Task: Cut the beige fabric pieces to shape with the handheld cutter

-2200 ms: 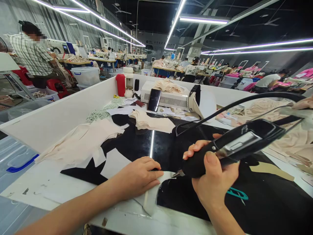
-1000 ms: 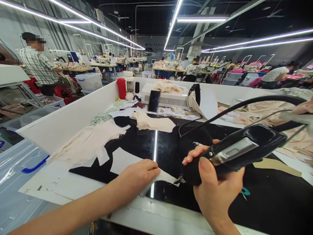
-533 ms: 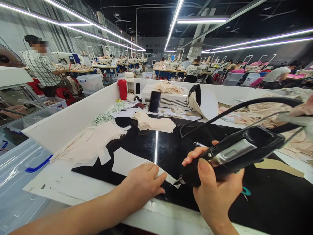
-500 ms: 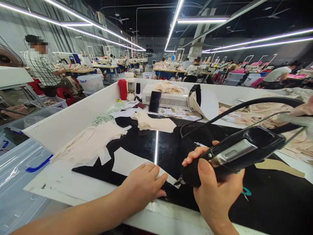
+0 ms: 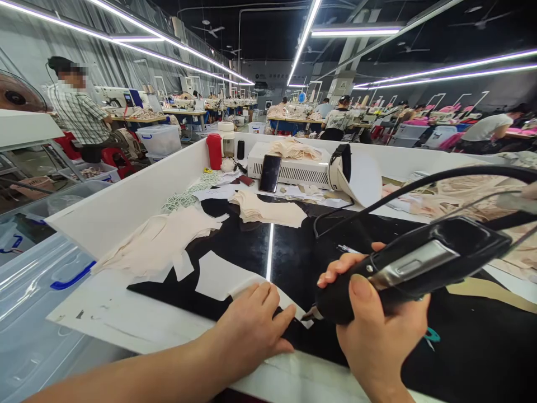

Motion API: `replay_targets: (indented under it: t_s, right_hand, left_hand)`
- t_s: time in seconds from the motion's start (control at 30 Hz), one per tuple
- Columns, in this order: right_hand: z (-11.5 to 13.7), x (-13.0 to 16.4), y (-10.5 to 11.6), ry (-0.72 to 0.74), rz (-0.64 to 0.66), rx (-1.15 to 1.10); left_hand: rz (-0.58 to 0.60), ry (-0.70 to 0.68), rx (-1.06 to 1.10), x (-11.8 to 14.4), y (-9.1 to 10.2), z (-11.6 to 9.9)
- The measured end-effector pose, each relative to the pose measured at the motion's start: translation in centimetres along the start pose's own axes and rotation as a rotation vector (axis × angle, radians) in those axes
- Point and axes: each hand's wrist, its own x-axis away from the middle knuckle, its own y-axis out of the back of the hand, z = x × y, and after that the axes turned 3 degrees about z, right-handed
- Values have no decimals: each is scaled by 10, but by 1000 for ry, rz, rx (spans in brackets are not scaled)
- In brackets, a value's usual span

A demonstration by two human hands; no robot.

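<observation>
Right hand point(image 5: 377, 341) grip is clenched round the black handheld cutter point(image 5: 403, 268), thumb on top of the barrel; left hand point(image 5: 251, 327) lies flat, palm down, fingers spread, grasping nothing, pressing the pale fabric piece point(image 5: 222, 277) onto the dark worktop point(image 5: 289, 252). Cutter looks rigid and fairly heavy, with a stiff black cable point(image 5: 419, 184) pulling from its rear, so best held on the padded front barrel near the tip. Cutter tip point(image 5: 312, 313) sits at the piece's right edge, just beside the left fingertips. Fabric piece looks thin, limp and light and likely slides on the glossy surface; better pinned flat close to the tip than pinched. More pale cut pieces point(image 5: 168, 235) lie further left, well apart.
</observation>
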Motion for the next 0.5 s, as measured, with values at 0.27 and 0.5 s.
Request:
replay_targets:
  t_s: [0.27,0.5]
  right_hand:
    - [-9,-21,-15,16,30,-19]
    - [-20,-16,-17,9,76,-15]
  left_hand:
    - [-28,-2,19,4,-5,1]
    - [-46,-9,77,7,-9,4]
